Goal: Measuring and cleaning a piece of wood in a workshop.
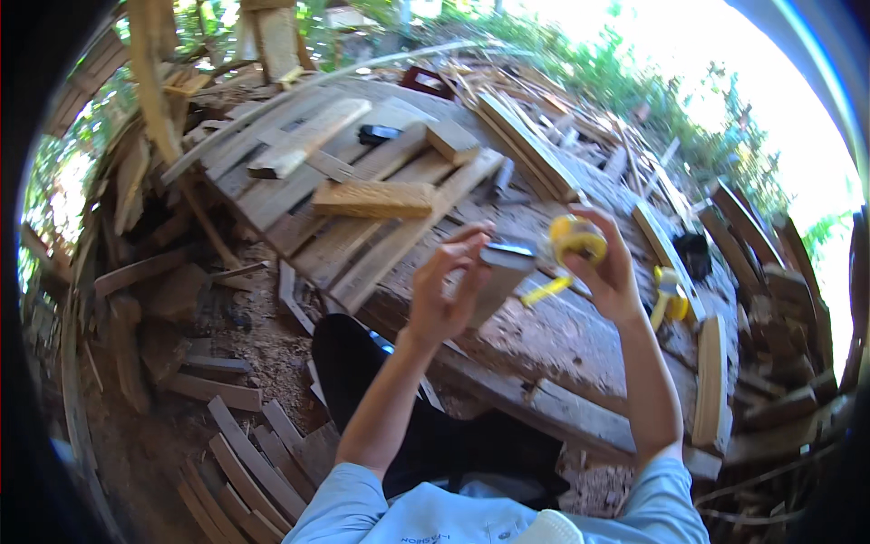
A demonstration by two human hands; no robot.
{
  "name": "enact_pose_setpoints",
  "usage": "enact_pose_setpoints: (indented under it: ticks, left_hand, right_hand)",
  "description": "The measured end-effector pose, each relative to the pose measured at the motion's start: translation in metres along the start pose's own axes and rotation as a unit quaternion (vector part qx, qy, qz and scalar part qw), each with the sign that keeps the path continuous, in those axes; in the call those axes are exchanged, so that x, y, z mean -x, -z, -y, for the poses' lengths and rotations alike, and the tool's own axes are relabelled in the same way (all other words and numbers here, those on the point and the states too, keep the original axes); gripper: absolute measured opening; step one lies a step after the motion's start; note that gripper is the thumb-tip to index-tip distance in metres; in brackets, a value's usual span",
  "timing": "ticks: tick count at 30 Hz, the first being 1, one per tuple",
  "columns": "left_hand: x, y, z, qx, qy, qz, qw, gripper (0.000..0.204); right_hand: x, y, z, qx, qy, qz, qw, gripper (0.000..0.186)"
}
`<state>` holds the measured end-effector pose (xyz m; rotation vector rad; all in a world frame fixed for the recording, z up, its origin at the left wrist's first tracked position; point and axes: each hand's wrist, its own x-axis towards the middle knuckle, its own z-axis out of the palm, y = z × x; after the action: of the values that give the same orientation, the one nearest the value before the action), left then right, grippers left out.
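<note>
My right hand (605, 263) is raised over the workbench, its fingers wrapped round a yellow roll-shaped thing (577, 238), which looks like a roll of tape. Below this roll is a bright yellow strip (546, 290); whether it joins the roll is unclear. My left hand (446, 288) is up beside a brownish block (500, 283) with a dark, shiny top end. Its fingers are bent and apart, the thumb close to the block's left edge. Whether that hand touches the block cannot be made out. Part of the block is hidden behind the hand.
On the weathered bench (580, 349) lie a pale board (308, 138), a short plank (373, 199), a wood block (452, 142) and a black object (378, 134). A yellow tool (669, 297) and a black item (693, 256) are at right. Scrap wood (258, 453) covers the ground at lower left.
</note>
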<state>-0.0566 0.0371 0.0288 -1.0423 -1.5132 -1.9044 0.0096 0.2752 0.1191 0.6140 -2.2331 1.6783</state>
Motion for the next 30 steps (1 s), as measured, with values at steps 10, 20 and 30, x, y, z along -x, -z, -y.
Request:
enact_pose_setpoints:
  ticks: [10, 20, 30]
  left_hand:
    - [-0.019, 0.009, -0.026, -0.064, 0.000, 0.034, 0.997, 0.031]
    - [-0.042, 0.042, -0.035, -0.284, -0.072, 0.090, 0.952, 0.047]
    - [-0.046, 0.095, -0.048, -0.277, -0.040, 0.145, 0.949, 0.049]
  right_hand:
    - [0.036, -0.020, -0.056, -0.142, -0.104, 0.004, 0.984, 0.058]
    - [0.028, -0.036, -0.042, -0.094, -0.109, 0.025, 0.989, 0.055]
    - [0.034, -0.068, -0.036, 0.080, -0.112, 0.030, 0.990, 0.051]
